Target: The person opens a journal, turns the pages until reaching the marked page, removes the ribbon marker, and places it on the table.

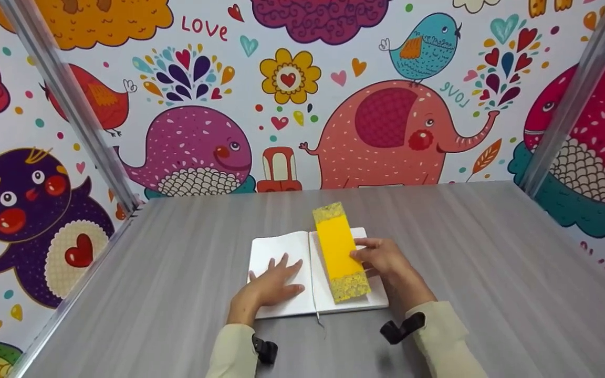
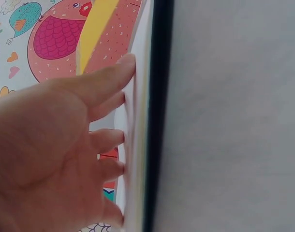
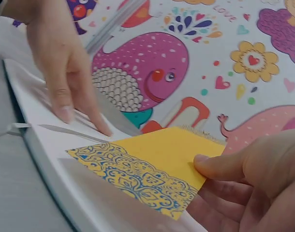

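An open notebook [image 1: 281,247] with blank white pages and a dark cover edge lies on the table. My left hand [image 1: 276,283] rests on the left page, fingers spread, fingertips against the paper [image 2: 130,193]. Between the thumb and fingers of my right hand [image 1: 386,257] is the right edge of a yellow bookmark [image 1: 336,244], a long paper strip with blue lace-like patterns at both ends. It is tilted over the right page, beside the centre fold. In the right wrist view, the thumb of my right hand [image 3: 254,174] presses on its plain yellow middle.
A thin ribbon [image 1: 319,316] runs along the notebook's fold and hangs past its lower edge. The grey wood-grain table [image 1: 176,294] extends around it. Printed cartoon panels [image 1: 281,142] stand behind and at both sides, with metal posts [image 1: 79,115] at the corners.
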Action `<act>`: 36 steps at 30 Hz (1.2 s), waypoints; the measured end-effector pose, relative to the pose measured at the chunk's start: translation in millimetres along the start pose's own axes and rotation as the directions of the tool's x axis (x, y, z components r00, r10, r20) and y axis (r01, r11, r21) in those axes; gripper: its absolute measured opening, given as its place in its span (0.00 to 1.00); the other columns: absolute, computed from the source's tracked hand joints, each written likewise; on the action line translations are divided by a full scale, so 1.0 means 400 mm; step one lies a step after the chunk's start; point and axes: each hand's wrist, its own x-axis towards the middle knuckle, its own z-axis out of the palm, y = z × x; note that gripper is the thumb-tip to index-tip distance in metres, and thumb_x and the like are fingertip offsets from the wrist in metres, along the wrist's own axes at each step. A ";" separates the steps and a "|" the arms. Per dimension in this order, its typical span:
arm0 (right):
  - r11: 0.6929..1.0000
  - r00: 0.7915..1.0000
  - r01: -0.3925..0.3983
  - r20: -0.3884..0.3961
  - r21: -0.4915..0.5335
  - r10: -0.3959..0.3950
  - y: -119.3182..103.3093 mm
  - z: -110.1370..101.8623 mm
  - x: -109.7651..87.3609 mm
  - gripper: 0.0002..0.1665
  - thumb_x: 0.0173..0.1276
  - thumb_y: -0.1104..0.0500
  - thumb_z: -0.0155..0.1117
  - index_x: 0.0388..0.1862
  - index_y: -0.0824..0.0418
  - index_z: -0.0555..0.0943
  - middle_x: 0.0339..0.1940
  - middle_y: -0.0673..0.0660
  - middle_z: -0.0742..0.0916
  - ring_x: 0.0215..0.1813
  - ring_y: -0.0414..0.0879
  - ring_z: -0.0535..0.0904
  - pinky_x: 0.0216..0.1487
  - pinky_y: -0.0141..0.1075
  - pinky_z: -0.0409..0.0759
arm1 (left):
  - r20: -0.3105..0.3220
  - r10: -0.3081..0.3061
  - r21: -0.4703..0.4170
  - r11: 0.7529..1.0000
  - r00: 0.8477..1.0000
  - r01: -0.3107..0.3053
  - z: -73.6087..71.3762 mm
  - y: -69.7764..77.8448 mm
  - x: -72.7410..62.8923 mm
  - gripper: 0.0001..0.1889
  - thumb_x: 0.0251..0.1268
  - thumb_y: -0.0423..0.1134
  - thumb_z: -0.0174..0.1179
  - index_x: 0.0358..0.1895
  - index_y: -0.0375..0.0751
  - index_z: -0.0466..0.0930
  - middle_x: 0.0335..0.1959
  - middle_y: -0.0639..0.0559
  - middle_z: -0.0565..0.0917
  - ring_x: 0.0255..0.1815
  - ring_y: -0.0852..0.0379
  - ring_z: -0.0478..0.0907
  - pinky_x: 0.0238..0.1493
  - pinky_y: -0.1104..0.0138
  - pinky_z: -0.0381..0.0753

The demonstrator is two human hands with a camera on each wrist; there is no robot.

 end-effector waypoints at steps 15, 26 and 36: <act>0.989 0.999 0.015 -0.034 0.145 -0.010 0.030 -0.156 0.004 0.33 0.72 0.52 0.65 0.74 0.58 0.71 0.56 0.59 0.88 0.44 0.48 0.86 0.46 0.34 0.85 | 0.000 0.014 0.002 1.000 1.000 -0.014 -0.002 0.003 -0.004 0.33 0.74 0.51 0.56 0.78 0.50 0.60 0.82 0.37 0.50 0.82 0.30 0.42 0.68 0.22 0.36; 0.990 0.995 -0.002 -0.094 0.143 0.015 0.038 -0.193 0.010 0.32 0.74 0.51 0.62 0.74 0.59 0.71 0.50 0.55 0.89 0.43 0.46 0.84 0.45 0.33 0.83 | -0.001 0.009 0.006 1.000 1.000 -0.009 -0.003 0.001 -0.006 0.33 0.74 0.51 0.56 0.78 0.50 0.60 0.82 0.37 0.50 0.82 0.29 0.43 0.68 0.22 0.37; 0.994 0.986 -0.034 -0.157 0.106 0.050 0.067 -0.255 0.029 0.35 0.75 0.50 0.61 0.76 0.61 0.67 0.56 0.59 0.86 0.45 0.45 0.82 0.43 0.30 0.82 | -0.002 0.019 -0.007 1.000 1.000 -0.019 -0.004 0.005 -0.007 0.33 0.73 0.50 0.57 0.78 0.50 0.61 0.82 0.37 0.50 0.82 0.30 0.43 0.68 0.22 0.36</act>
